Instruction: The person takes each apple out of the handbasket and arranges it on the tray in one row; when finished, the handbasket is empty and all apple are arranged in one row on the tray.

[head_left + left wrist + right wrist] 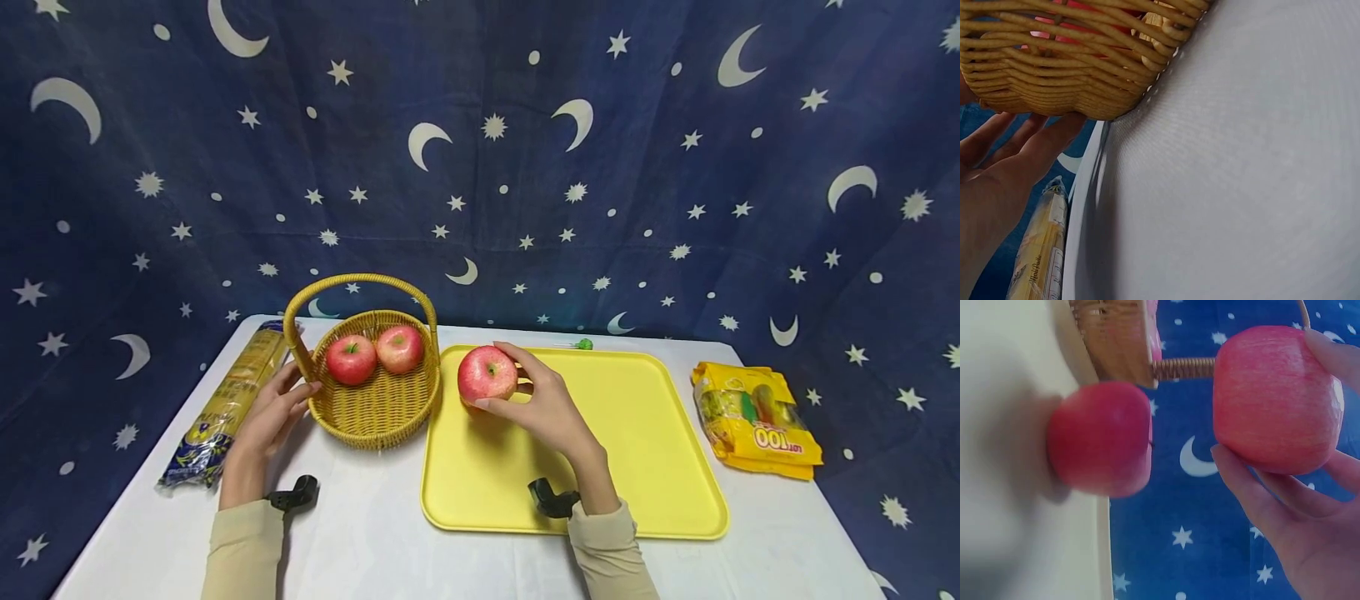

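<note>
Closest to the camera are two beige sleeves (243, 550), both chopped off by the bottom edge in the head view. Right hand (551, 408) has an apple (487, 374) grasped above the yellow tray (630, 467). It sits at the fingertips, roughly 10 o'clock from the palm, thumb below and index up top; the other fingers are partly hidden behind it in the head view. That fruit also mostly blocks a second apple (1104, 440), which the right wrist view catches at about 9 o'clock of the held one, a bit blurry, against the tray.

Left hand (270, 417) is at the wicker basket's (375, 412) 9 o'clock side, fingers loosely extended and touching it. Can't tell if they're actually gripping; that hand gets cut off in the left wrist view. Two more apples (401, 348) sit inside, at 11 and 1 o'clock.

Some tiny green thing (583, 343) at the tray's 12 o'clock is too small to make out.
</note>
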Available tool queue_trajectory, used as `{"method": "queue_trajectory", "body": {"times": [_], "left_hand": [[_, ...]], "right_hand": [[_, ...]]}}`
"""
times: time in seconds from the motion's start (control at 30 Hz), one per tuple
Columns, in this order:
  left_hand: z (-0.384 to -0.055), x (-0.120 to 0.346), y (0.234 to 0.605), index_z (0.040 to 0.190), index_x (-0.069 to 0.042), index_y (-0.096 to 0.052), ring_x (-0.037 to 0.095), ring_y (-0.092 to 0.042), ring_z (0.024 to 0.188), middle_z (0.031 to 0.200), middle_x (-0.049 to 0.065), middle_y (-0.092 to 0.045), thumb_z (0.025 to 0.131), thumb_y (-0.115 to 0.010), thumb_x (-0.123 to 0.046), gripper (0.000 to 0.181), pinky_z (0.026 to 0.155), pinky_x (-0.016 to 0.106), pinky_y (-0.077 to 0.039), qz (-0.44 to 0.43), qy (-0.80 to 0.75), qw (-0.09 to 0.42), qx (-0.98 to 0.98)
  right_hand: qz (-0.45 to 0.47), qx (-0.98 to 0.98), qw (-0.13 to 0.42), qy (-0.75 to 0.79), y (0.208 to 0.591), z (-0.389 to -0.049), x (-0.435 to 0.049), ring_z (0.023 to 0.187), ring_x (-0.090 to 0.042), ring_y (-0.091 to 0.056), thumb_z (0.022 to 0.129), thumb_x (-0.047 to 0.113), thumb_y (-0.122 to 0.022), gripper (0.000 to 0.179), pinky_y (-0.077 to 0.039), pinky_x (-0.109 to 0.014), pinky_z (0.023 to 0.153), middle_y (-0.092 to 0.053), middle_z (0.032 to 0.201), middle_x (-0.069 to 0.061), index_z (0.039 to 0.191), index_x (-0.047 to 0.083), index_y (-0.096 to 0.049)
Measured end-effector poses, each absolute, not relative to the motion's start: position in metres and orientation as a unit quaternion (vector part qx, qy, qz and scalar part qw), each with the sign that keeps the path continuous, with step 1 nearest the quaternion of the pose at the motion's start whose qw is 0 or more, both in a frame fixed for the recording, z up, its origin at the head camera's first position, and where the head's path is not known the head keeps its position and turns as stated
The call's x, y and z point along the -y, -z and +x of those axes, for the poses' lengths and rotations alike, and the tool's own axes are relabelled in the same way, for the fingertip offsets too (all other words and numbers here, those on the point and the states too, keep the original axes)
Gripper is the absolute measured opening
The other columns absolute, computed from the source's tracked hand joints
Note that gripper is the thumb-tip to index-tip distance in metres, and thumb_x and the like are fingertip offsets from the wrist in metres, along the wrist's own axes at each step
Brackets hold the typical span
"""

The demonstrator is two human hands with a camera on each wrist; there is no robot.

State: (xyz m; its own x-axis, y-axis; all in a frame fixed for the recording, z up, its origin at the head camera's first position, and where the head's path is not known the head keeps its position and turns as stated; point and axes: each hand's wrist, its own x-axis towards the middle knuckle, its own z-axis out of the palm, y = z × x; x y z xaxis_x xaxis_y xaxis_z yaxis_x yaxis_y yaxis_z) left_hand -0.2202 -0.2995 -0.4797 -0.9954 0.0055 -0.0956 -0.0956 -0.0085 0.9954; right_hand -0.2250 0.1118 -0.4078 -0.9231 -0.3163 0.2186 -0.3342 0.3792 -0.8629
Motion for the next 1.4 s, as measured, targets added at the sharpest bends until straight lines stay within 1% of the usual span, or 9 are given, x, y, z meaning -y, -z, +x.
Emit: {"method": "queue_trajectory", "body": {"times": [0.13, 0.27, 0.4, 0.53, 0.67, 0.87, 1.03, 1.23, 1.4], "left_hand": [[-0.219, 0.299, 0.479, 0.164, -0.005, -0.017, 0.004, -0.048, 0.126, 0.169, 0.022, -0.015, 0.106, -0.054, -0.012, 0.07, 0.093, 0.012, -0.048, -0.033, -0.707, 0.036, -0.705], [-0.22, 0.299, 0.479, 0.165, -0.007, -0.016, 0.005, -0.047, 0.127, 0.169, 0.021, -0.016, 0.106, -0.053, -0.013, 0.07, 0.094, 0.011, -0.047, -0.033, -0.701, 0.036, -0.711], [-0.22, 0.299, 0.478, 0.165, -0.008, -0.016, 0.011, -0.042, 0.134, 0.17, 0.019, -0.016, 0.106, -0.053, -0.014, 0.07, 0.096, 0.013, -0.046, -0.036, -0.695, 0.04, -0.717], [-0.221, 0.299, 0.478, 0.165, -0.01, -0.017, 0.016, -0.039, 0.139, 0.171, 0.017, -0.015, 0.107, -0.054, -0.016, 0.07, 0.099, 0.015, -0.045, -0.043, -0.691, 0.044, -0.721], [-0.221, 0.3, 0.478, 0.165, -0.01, -0.017, 0.015, -0.039, 0.139, 0.171, 0.017, -0.014, 0.106, -0.055, -0.016, 0.07, 0.098, 0.014, -0.045, -0.046, -0.692, 0.045, -0.719], [-0.222, 0.299, 0.478, 0.166, -0.01, -0.015, 0.014, -0.04, 0.137, 0.171, 0.019, -0.013, 0.106, -0.054, -0.015, 0.072, 0.093, 0.01, -0.047, -0.045, -0.696, 0.045, -0.715], [-0.222, 0.3, 0.48, 0.165, -0.009, -0.015, 0.014, -0.04, 0.137, 0.171, 0.019, -0.013, 0.106, -0.054, -0.014, 0.071, 0.092, 0.009, -0.047, -0.045, -0.697, 0.042, -0.714], [-0.222, 0.301, 0.481, 0.165, -0.01, -0.016, 0.015, -0.04, 0.138, 0.17, 0.018, -0.015, 0.106, -0.055, -0.015, 0.071, 0.095, 0.011, -0.046, -0.043, -0.694, 0.045, -0.717], [-0.222, 0.301, 0.481, 0.166, -0.012, -0.016, 0.017, -0.037, 0.141, 0.171, 0.017, -0.014, 0.107, -0.055, -0.016, 0.071, 0.098, 0.014, -0.046, -0.042, -0.691, 0.048, -0.72]], "right_hand": [[0.177, 0.835, 0.016, -0.52, 0.408, -0.228, -0.122, 0.12, -0.024, -0.062, 0.079, 0.027, -0.09, 0.077, -0.056, -0.044, 0.1, -0.062, 0.139, -0.001, 0.148, 0.021, -0.055], [0.158, 0.838, 0.018, -0.522, 0.409, -0.232, -0.133, 0.12, -0.026, -0.061, 0.079, 0.028, -0.09, 0.079, -0.056, -0.044, 0.101, -0.061, 0.14, -0.002, 0.148, 0.022, -0.054], [0.133, 0.844, 0.014, -0.52, 0.41, -0.237, -0.146, 0.122, -0.028, -0.06, 0.08, 0.03, -0.09, 0.081, -0.055, -0.045, 0.102, -0.058, 0.143, -0.004, 0.15, 0.022, -0.051], [0.102, 0.85, 0.01, -0.517, 0.414, -0.242, -0.158, 0.117, -0.028, -0.063, 0.08, 0.032, -0.09, 0.083, -0.055, -0.042, 0.1, -0.057, 0.145, -0.004, 0.152, 0.024, -0.049], [0.084, 0.857, 0.0, -0.509, 0.423, -0.247, -0.165, 0.11, -0.03, -0.066, 0.081, 0.034, -0.089, 0.084, -0.056, -0.039, 0.095, -0.056, 0.147, -0.007, 0.153, 0.021, -0.048], [0.073, 0.873, -0.015, -0.482, 0.44, -0.255, -0.173, 0.114, -0.035, -0.063, 0.085, 0.029, -0.084, 0.077, -0.055, -0.041, 0.095, -0.057, 0.146, -0.012, 0.152, 0.016, -0.048], [0.071, 0.88, -0.022, -0.469, 0.453, -0.261, -0.175, 0.112, -0.035, -0.064, 0.085, 0.027, -0.082, 0.075, -0.054, -0.039, 0.091, -0.058, 0.144, -0.014, 0.151, 0.012, -0.049], [0.065, 0.884, -0.034, -0.462, 0.463, -0.265, -0.174, 0.111, -0.034, -0.064, 0.086, 0.029, -0.082, 0.078, -0.054, -0.043, 0.095, -0.059, 0.142, -0.019, 0.153, 0.009, -0.047], [0.068, 0.887, -0.04, -0.456, 0.468, -0.266, -0.173, 0.108, -0.031, -0.064, 0.087, 0.03, -0.082, 0.079, -0.054, -0.043, 0.096, -0.061, 0.139, -0.02, 0.153, 0.008, -0.045]]}}
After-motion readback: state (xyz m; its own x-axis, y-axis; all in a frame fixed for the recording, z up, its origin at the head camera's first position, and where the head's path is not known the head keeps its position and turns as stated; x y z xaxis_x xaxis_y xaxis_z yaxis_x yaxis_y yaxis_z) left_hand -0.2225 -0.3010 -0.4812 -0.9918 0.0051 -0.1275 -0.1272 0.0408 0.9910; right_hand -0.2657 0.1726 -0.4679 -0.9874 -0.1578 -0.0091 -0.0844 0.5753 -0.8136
